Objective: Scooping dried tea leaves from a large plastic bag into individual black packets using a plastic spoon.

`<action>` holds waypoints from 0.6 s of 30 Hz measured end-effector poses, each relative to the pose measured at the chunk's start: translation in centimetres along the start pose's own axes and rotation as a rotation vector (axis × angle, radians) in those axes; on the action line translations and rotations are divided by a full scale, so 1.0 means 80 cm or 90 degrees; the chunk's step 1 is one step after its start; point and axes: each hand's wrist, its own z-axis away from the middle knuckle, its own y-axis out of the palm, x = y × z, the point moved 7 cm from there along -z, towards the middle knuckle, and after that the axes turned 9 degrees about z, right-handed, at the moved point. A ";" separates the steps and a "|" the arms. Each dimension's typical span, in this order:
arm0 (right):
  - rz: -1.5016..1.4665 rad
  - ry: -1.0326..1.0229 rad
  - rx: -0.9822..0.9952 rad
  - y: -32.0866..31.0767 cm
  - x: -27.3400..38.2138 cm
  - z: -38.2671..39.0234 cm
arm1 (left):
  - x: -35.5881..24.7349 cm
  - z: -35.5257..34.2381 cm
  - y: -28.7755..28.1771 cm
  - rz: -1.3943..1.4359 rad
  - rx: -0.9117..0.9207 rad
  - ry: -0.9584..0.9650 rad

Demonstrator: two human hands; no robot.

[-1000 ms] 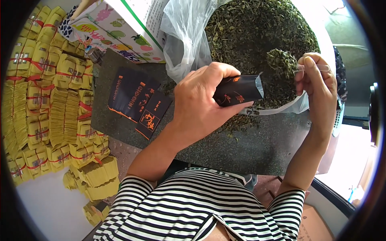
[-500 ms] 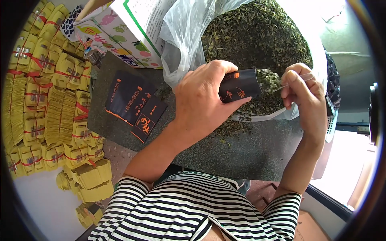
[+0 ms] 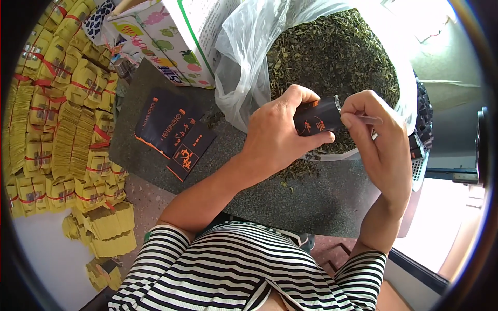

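Observation:
My left hand [image 3: 280, 129] is closed around a black pouch [image 3: 317, 117] with orange print, held tilted with its mouth to the right. At that mouth, my right hand [image 3: 381, 140] pinches a thin translucent spoon [image 3: 369, 118]; only its handle shows, and its other end is hidden by the pouch and fingers. Just beyond both hands, a heap of dried leaves [image 3: 337, 54] fills a big clear plastic bag [image 3: 241, 67]. More black pouches [image 3: 162, 122] with orange print lie flat on the dark speckled table [image 3: 249, 199], left of my left hand.
A white carton with fruit pictures [image 3: 171, 46] stands at the back left of the table. Many yellow packets in red-banded bundles [image 3: 67, 129] are stacked along the far left. Loose leaf bits [image 3: 293, 173] lie near the bag's front edge.
My right hand has moved left and in against the pouch mouth. The clump of leaves that showed there is out of sight. The left hand has shifted slightly right with the pouch.

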 end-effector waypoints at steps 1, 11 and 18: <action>-0.019 -0.031 -0.008 -0.003 0.000 0.000 | 0.001 0.000 0.001 0.032 0.007 -0.007; 0.044 -0.185 -0.099 -0.023 0.033 0.005 | 0.002 0.001 -0.006 0.101 0.020 -0.002; -0.053 0.210 -0.108 -0.024 -0.054 0.014 | 0.003 0.014 -0.024 0.105 -0.004 0.053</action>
